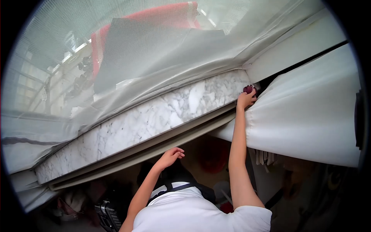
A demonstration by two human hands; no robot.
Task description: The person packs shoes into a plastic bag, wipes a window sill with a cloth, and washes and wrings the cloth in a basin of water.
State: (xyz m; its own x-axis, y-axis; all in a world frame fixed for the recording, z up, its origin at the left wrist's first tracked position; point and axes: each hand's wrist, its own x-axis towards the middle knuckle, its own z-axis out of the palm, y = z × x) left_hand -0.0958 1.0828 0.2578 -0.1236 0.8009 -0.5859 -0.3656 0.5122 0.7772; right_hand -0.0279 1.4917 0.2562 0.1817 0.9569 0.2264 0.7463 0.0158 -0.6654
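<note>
At the right end of the marble sill [170,106], my right hand [247,97] is stretched out with its fingers wrapped round a small dark red object [248,89]. That object lies at the corner, beside a dark gap and the white covered panel [305,104]. My left hand [172,156] hangs in front of the sill's edge, touching nothing visible. Its fingers are loosely bent and slightly apart, with nothing seen in them.
A sheer white curtain [162,65] hangs behind the sill, with a red-edged grey shape showing through. Below the sill runs a beige rail [154,156]. A dark ribbed case [108,214] and fabric items stand low at left.
</note>
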